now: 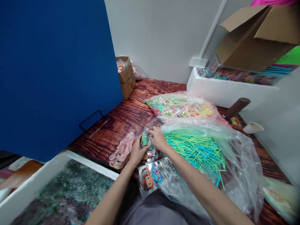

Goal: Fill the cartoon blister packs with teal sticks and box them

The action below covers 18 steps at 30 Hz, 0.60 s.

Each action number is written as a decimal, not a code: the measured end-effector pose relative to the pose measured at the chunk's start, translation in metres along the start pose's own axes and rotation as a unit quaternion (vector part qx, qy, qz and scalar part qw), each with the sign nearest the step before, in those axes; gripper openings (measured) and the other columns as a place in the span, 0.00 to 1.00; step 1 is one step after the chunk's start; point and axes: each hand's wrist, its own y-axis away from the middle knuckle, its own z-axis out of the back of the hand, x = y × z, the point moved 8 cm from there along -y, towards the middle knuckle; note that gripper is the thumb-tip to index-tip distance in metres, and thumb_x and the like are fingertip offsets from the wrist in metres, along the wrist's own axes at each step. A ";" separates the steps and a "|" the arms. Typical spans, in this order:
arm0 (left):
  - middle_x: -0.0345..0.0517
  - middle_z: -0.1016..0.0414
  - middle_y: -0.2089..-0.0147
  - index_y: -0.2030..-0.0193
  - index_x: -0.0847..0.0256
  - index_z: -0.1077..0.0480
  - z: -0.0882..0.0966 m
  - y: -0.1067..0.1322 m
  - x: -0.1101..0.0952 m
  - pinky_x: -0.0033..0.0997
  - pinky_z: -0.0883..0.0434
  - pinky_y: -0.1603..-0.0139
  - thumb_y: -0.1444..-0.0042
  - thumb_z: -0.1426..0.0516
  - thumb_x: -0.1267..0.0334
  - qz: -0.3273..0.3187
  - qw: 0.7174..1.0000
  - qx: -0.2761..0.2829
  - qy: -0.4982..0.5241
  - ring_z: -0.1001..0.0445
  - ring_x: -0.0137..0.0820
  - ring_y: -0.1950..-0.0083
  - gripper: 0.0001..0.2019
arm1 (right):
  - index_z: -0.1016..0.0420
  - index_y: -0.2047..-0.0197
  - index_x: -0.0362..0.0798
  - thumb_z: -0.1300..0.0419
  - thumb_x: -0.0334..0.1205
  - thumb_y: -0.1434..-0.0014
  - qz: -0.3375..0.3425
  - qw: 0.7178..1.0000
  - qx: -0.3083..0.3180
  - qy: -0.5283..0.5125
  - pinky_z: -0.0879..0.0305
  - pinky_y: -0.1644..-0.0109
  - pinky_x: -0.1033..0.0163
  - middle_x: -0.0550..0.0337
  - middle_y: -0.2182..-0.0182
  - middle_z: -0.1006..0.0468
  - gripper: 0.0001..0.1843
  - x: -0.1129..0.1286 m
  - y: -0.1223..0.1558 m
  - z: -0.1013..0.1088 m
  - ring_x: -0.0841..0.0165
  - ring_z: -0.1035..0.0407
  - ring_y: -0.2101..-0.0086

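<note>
A small printed plastic bag (147, 152) with green and blue sticks inside is held between my hands on the table. My left hand (138, 150) is curled round its left side. At its upper right, the bent fingers of my right hand (157, 137) press on the bag, partly hiding the sticks. Right of my hands, a large clear bag (241, 156) lies spread open with a heap of loose green and blue sticks (199, 150). Below my hands lie flat printed bags (151, 178) with a cartoon face. Left of them rests a crumpled pink cloth (123, 150).
Behind lies a bag of multicoloured sticks (173, 104). A white foam box (215, 86) and a tilted carton (250, 47) stand at the back right, near a paper cup (253, 127). A foam box (93, 167) sits front left, below a blue panel (53, 78).
</note>
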 end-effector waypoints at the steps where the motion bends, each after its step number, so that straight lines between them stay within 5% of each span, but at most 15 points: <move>1: 0.52 0.27 0.43 0.38 0.60 0.38 0.000 0.000 0.000 0.42 0.35 0.41 0.50 0.36 0.61 -0.001 1.000 0.001 0.001 0.29 0.42 0.43 0.31 | 0.21 0.61 0.50 0.47 0.23 0.48 -0.013 0.999 -0.011 -0.027 0.45 0.42 0.55 0.54 0.52 0.27 0.19 -0.004 -0.001 0.003 0.60 0.40 0.48; 8: 0.50 0.25 0.46 0.42 0.60 0.34 0.001 -0.003 -0.001 0.42 0.34 0.42 0.51 0.35 0.61 0.013 1.000 -0.004 0.022 0.28 0.41 0.45 0.29 | 0.28 0.54 0.45 0.52 0.27 0.45 -0.176 0.970 -0.122 -0.114 0.39 0.46 0.57 0.52 0.57 0.26 0.18 -0.051 0.021 0.023 0.62 0.33 0.54; 13: 0.50 0.23 0.52 0.48 0.60 0.32 0.001 -0.012 0.006 0.40 0.32 0.48 0.50 0.35 0.58 0.044 0.999 -0.029 0.006 0.25 0.41 0.51 0.23 | 0.29 0.53 0.46 0.42 0.34 0.47 -0.276 0.944 -0.077 -0.166 0.34 0.53 0.59 0.55 0.61 0.23 0.17 -0.076 0.044 -0.011 0.61 0.28 0.59; 18: 0.50 0.23 0.53 0.50 0.60 0.32 0.000 -0.017 0.009 0.40 0.32 0.50 0.48 0.37 0.58 0.053 0.998 -0.032 -0.019 0.25 0.41 0.52 0.20 | 0.26 0.59 0.48 0.34 0.40 0.52 -0.312 0.923 -0.027 -0.223 0.34 0.58 0.60 0.57 0.67 0.21 0.16 -0.082 0.035 -0.029 0.59 0.26 0.62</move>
